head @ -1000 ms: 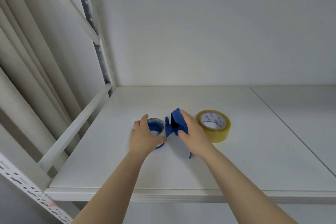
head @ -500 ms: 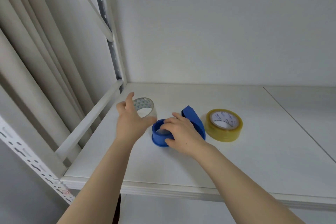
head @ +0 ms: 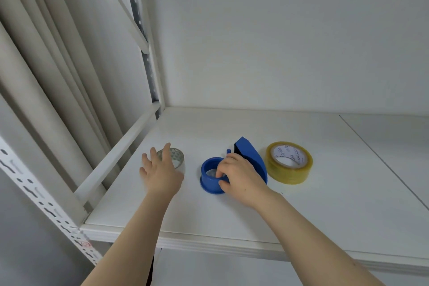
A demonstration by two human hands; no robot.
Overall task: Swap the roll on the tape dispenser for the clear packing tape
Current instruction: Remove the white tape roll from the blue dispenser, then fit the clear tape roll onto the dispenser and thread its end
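A blue tape dispenser lies on the white shelf, its round hub bare of any roll. My right hand grips the hub, fingers curled over its rim and thumb on the outer wall. To its left a small clear roll with a patterned core lies flat on the shelf. My left hand is over this roll with fingers spread and straight, fingertips touching it. The wide clear packing tape, yellowish, lies flat just right of the dispenser with neither hand on it.
A slanted white side rail and a perforated upright post bound the shelf on the left, with a pale curtain beyond. The shelf's front edge is near my forearms. A seam crosses the shelf at right.
My left hand took the small roll off the dispenser hub, carried it left and set it down; its fingers have spread. My right hand shifted from the dispenser's blade end to the hub.
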